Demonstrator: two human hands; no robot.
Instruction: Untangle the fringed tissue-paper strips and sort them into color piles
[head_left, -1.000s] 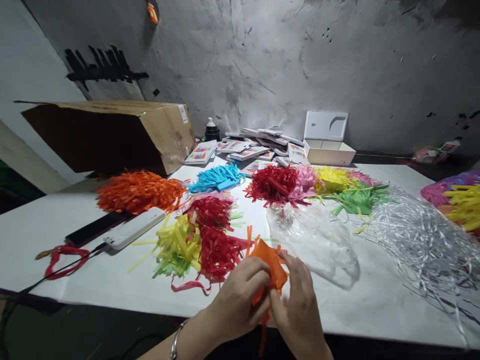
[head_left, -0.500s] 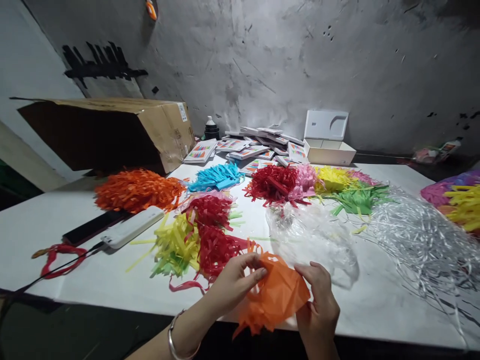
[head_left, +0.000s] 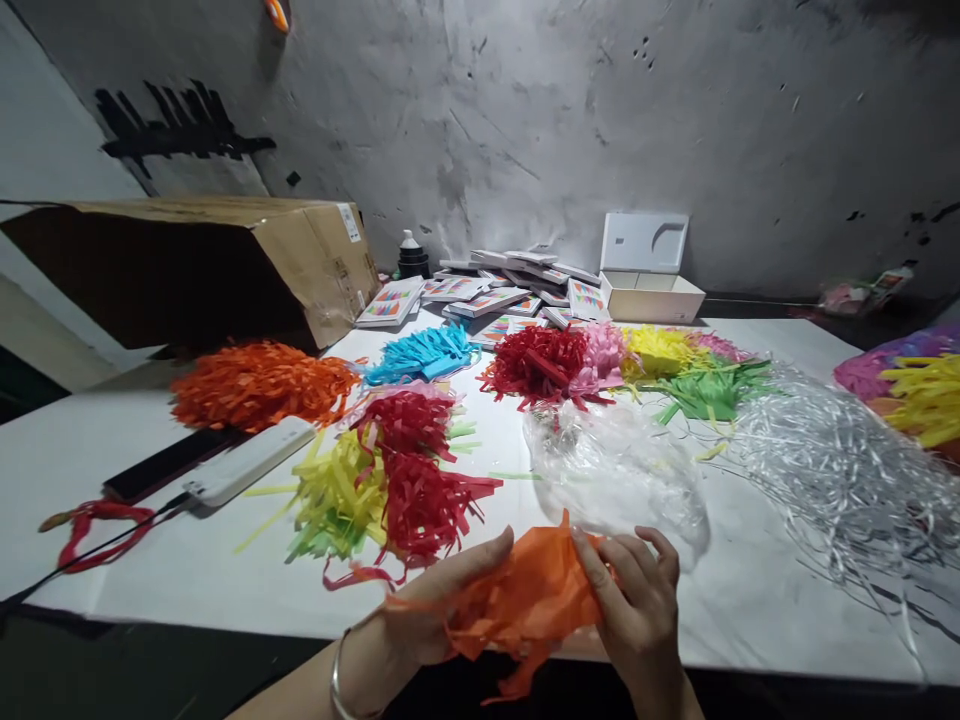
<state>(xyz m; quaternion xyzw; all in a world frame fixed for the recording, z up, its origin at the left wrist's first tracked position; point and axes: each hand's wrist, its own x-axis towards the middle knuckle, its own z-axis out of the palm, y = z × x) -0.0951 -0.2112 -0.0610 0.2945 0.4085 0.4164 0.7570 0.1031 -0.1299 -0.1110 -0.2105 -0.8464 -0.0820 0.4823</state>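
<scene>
A fringed orange tissue-paper tassel (head_left: 529, 590) is between my two hands over the front edge of the table, its loose strips hanging down. My left hand (head_left: 418, 632) cradles it from the left, with the thumb raised and the fingers hidden beneath the paper; some strips lie across the palm. On the right, my right hand (head_left: 636, 598) grips the paper's upper right side with bent fingers. Beyond the left hand lie red paper fringe (head_left: 431, 505) and yellow paper fringe (head_left: 341, 490). A crumpled clear plastic bag (head_left: 615, 470) is behind the tassel.
A cardboard box (head_left: 307, 270) lies open at the back left. Flat printed packs (head_left: 487, 300) are piled near the wall, beside an open white box (head_left: 652, 295). Silver tinsel (head_left: 832, 480) spreads over the right. A white power bank (head_left: 251, 460) and red fringe bundle (head_left: 540, 362) also lie here.
My left hand has changed from pinching the tassel's top left edge to supporting it from below. The tassel is more bunched, and my right fingers have moved onto its upper side.
</scene>
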